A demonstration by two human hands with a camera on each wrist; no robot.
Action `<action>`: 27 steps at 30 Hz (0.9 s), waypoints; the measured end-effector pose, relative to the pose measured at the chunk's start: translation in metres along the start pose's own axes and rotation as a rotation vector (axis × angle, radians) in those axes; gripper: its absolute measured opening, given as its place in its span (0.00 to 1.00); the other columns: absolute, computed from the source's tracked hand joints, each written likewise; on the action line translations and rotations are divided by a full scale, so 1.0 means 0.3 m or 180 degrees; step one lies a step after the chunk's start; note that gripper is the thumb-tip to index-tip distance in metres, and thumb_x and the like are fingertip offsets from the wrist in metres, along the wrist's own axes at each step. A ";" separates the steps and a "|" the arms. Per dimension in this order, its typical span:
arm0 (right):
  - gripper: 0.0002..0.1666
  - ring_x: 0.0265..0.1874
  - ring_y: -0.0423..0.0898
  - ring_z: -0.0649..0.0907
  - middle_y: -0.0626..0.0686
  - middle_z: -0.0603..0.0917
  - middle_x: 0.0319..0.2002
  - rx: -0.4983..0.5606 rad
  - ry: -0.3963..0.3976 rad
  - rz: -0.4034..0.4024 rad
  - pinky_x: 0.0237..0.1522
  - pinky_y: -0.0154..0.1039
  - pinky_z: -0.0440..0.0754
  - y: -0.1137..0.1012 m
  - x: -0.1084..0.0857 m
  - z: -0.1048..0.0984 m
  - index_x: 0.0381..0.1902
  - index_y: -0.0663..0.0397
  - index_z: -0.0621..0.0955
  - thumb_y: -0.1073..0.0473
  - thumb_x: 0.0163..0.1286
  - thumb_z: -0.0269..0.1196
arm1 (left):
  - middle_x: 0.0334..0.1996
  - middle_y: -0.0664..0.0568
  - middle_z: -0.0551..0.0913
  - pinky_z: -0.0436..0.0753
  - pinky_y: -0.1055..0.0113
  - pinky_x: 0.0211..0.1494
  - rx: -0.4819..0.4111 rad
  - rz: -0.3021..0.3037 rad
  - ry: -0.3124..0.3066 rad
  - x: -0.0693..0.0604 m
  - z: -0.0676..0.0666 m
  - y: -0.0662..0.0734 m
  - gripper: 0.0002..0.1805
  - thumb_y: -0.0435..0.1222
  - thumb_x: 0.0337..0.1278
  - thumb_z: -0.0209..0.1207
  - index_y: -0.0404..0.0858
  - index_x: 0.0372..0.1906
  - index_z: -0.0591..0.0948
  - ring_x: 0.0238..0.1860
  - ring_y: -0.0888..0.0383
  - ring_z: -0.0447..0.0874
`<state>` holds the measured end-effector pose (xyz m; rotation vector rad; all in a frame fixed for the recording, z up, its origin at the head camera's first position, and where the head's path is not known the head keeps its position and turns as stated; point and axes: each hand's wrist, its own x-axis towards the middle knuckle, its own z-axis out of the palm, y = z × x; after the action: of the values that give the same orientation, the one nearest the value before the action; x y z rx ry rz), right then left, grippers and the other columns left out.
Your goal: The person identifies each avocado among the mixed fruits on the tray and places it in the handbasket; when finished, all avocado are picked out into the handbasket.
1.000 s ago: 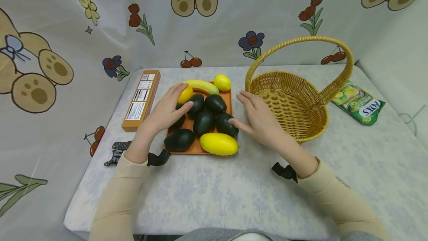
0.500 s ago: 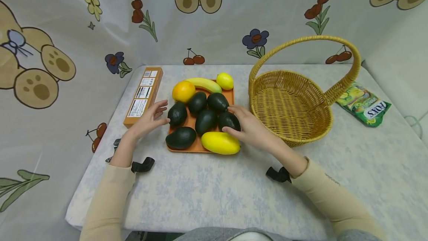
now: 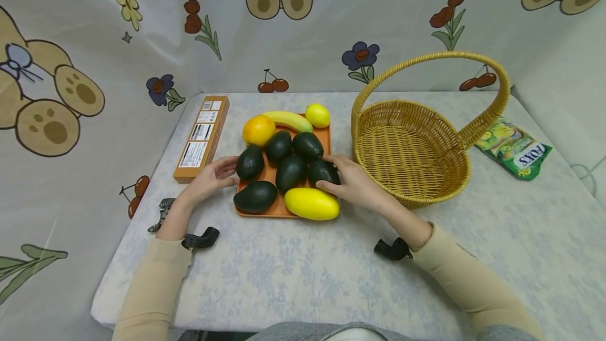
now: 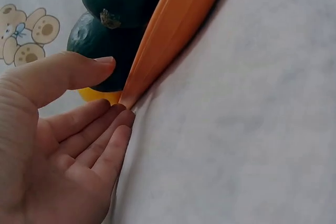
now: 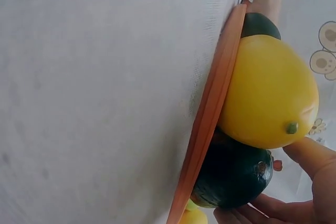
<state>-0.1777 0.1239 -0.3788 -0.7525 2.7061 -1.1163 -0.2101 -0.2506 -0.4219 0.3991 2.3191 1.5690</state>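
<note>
Orange tray sits left of the basket. Lower than a second ago, the left hand has relaxed fingers at the tray's left rim; the right hand flanks the rightmost avocado, grip impossible to tell.

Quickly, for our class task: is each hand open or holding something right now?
Left hand: open, beside the orange tray.
Right hand: at a dark avocado; whether gripping it cannot be told.

Wide room on table, near side of tray; basket crowds tray's right, brown box narrows left.
</note>
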 end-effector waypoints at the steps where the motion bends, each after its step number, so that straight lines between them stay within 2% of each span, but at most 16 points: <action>1: 0.39 0.53 0.52 0.75 0.59 0.71 0.60 0.0047 0.0021 0.0018 0.52 0.47 0.78 0.002 0.001 0.003 0.65 0.62 0.67 0.46 0.64 0.64 | 0.66 0.37 0.63 0.65 0.57 0.67 -0.0018 -0.0021 -0.0003 0.000 0.002 -0.001 0.35 0.29 0.57 0.61 0.30 0.69 0.61 0.66 0.44 0.63; 8: 0.40 0.55 0.54 0.75 0.60 0.71 0.61 0.0261 0.0163 0.0113 0.54 0.49 0.77 0.017 0.005 0.028 0.65 0.63 0.67 0.49 0.61 0.67 | 0.66 0.36 0.62 0.66 0.55 0.66 -0.0118 -0.0028 0.0028 0.002 0.013 -0.006 0.35 0.28 0.57 0.61 0.30 0.69 0.61 0.66 0.43 0.62; 12: 0.43 0.54 0.54 0.75 0.61 0.70 0.62 0.0266 0.0177 0.0251 0.53 0.50 0.77 0.028 0.009 0.041 0.66 0.63 0.65 0.48 0.60 0.68 | 0.66 0.38 0.63 0.67 0.59 0.65 -0.0087 -0.0077 0.0039 0.004 0.014 -0.010 0.35 0.29 0.56 0.62 0.31 0.68 0.62 0.66 0.45 0.63; 18: 0.44 0.49 0.53 0.77 0.62 0.74 0.57 0.0303 0.0180 0.0454 0.48 0.48 0.79 0.038 0.017 0.053 0.66 0.64 0.66 0.47 0.59 0.68 | 0.66 0.37 0.63 0.69 0.64 0.63 -0.0136 -0.0060 0.0028 0.000 0.015 -0.012 0.35 0.28 0.56 0.62 0.30 0.68 0.61 0.66 0.45 0.62; 23: 0.41 0.50 0.53 0.77 0.62 0.74 0.57 0.0311 0.0268 0.0468 0.49 0.48 0.79 0.038 0.016 0.058 0.65 0.64 0.67 0.49 0.59 0.67 | 0.66 0.37 0.63 0.70 0.68 0.62 -0.0167 -0.0075 0.0006 -0.001 0.017 -0.007 0.35 0.27 0.56 0.61 0.30 0.68 0.61 0.67 0.45 0.61; 27: 0.41 0.48 0.52 0.77 0.61 0.75 0.57 0.0348 0.0387 0.0432 0.48 0.48 0.78 0.030 0.014 0.054 0.65 0.61 0.68 0.50 0.59 0.68 | 0.67 0.38 0.62 0.69 0.65 0.63 -0.0147 -0.0081 0.0001 0.001 0.016 -0.009 0.35 0.27 0.56 0.61 0.31 0.68 0.61 0.67 0.45 0.61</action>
<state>-0.1803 0.1171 -0.3963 -0.4920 2.7181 -1.3038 -0.2086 -0.2476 -0.4261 0.3569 2.2745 1.6074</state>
